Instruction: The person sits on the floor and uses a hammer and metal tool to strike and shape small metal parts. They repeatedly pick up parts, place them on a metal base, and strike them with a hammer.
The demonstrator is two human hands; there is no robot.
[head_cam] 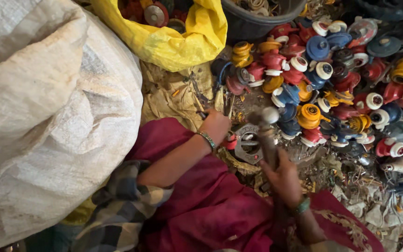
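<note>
**Hammer raised over a metal ring amid coloured plastic parts**

Near the middle of the frame, a grey metal ring plate (pixel 249 143) lying flat on the littered floor (pixel 350 196), just beside a small red piece (pixel 231 141). Directly above the plate, a hammer (pixel 267 135), its rounded metal head at the upper end, handle running down and slightly right. Right hand (pixel 283 179) clamped around the lower handle, green bangle at the wrist. Left hand (pixel 215 125) lowered left of the plate, fingers curled downward near the red piece; closed on something or not, impossible to tell. Beaded bracelet on that wrist, checked sleeve further down the arm. Dark red cloth (pixel 201 205) spread across the lower centre, under both arms.

Right and upper right: heaped plastic parts (pixel 323 84) in red, blue, yellow and white, many round and spool-like. Top centre: a dark tub (pixel 257 21), and left of it a yellow sack (pixel 173 42) with more parts inside. Filling the left side: a large white woven sack (pixel 47 116).
</note>
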